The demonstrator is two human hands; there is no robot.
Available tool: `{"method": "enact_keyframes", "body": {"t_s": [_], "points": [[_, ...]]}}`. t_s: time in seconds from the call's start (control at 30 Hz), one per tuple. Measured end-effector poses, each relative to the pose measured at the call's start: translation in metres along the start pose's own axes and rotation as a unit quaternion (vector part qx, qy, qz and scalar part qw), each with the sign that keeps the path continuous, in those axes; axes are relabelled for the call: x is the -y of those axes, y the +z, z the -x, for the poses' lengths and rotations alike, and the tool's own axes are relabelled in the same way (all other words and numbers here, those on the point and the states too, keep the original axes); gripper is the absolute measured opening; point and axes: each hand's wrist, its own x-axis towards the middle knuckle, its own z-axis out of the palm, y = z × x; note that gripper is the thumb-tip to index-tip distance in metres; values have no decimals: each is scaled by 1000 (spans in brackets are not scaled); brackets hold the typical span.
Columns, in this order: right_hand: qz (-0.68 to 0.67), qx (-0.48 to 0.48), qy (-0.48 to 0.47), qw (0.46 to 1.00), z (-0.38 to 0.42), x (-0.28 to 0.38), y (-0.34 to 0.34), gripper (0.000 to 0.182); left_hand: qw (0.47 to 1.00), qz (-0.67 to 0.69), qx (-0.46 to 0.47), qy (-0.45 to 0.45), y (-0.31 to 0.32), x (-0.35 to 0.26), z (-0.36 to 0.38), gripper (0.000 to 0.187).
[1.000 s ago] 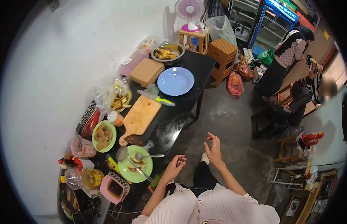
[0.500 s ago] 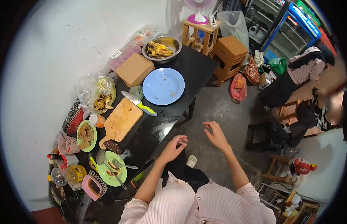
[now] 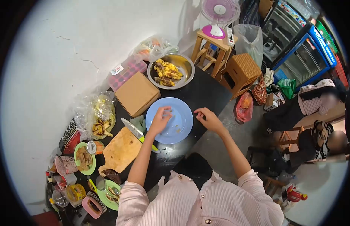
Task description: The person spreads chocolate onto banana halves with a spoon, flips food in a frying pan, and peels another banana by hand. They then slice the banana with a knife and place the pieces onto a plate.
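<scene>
A blue plate (image 3: 178, 128) with a few crumbs lies on the black table. Above its left half is my left hand (image 3: 160, 119), fingers bent and apart, holding nothing. Just off the plate's right rim hovers my right hand (image 3: 208, 119), open and empty. Beneath my left forearm, a knife (image 3: 132, 128) with a yellow-green handle lies by a wooden cutting board (image 3: 121, 150). A steel bowl (image 3: 188, 69) of ripe bananas (image 3: 168, 71) stands behind the plate, with a cardboard box (image 3: 137, 94) to its left.
Plastic bags (image 3: 93, 109), a green plate of food (image 3: 84, 158), a jar (image 3: 95, 147) and a pink container (image 3: 93, 205) line the table's left side. Beyond the table are a fan (image 3: 219, 13) on a stool, rattan stools (image 3: 242, 73), and two people (image 3: 314, 98) at the right.
Both hands have moved forward, the left one now over the blue plate and the right one beside it. The camera view has shifted, showing the bowl and fan lower in the picture.
</scene>
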Motion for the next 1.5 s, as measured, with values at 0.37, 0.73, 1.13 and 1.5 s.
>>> {"method": "enact_keyframes", "body": {"t_s": [0.37,0.73,1.13,1.5], "points": [[211,-45,-110,970,-214,-38,12,33,944,-296,-108,98,-33,-1,-154,51],[301,-10,-116,947,-290,-64,65,54,867,-476,-135,55,-45,3,-223,50],[235,167,12,957,-269,-60,57,36,846,-524,46,-84,-62,5,-212,21],[-19,167,75,983,-279,-50,3,38,857,-508,50,-75,-58,4,-200,39]]}}
